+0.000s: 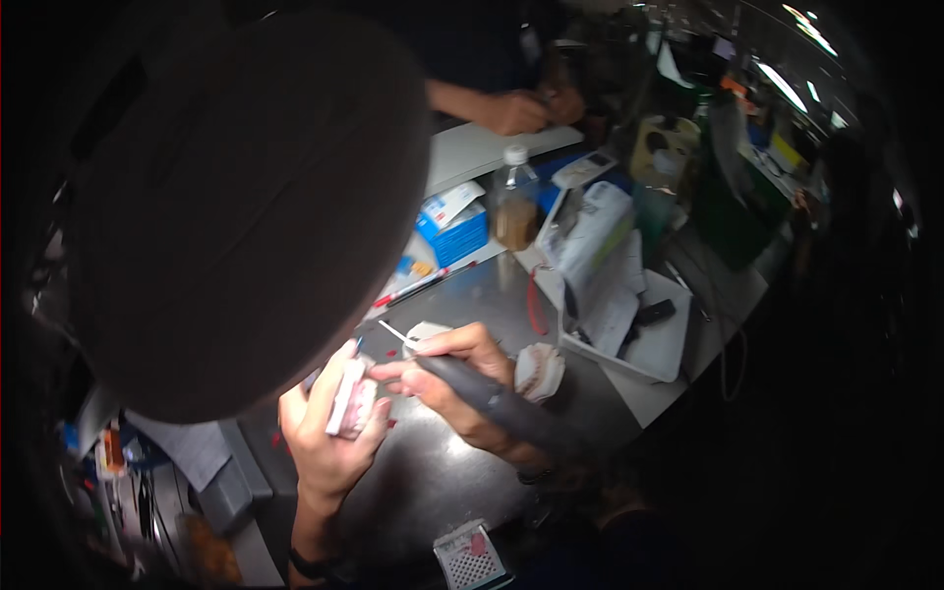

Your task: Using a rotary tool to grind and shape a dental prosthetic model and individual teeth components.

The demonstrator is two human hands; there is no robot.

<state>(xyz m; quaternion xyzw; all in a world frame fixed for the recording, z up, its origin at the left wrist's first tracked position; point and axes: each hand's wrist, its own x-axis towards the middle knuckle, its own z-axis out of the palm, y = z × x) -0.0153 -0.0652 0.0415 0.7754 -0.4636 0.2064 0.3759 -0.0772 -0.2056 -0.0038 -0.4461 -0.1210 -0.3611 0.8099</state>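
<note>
My left hand (330, 433) is closed around a dental model (360, 405) with a white base and a pink, tooth-lined side. Just right of it, my right hand (462, 388) grips a thick dark handpiece (492, 401); its working tip is hard to make out. A thin white stick (395, 334) sticks out past the right fingers; I cannot tell whether they hold it. Behind these fingers lies a pale plaster piece (425, 332), partly covered. Another plaster dental cast (540, 372) rests on the metal worktop (423, 492), right of my right hand.
A large dark cap-like shape (246, 216) blocks the upper left. At the back stand a blue box (458, 232) and a bottle (516, 202) of brown contents. A white tray (664, 339) holds papers. Across the bench are another person's hands (521, 110). A perforated holder (472, 560) sits in front.
</note>
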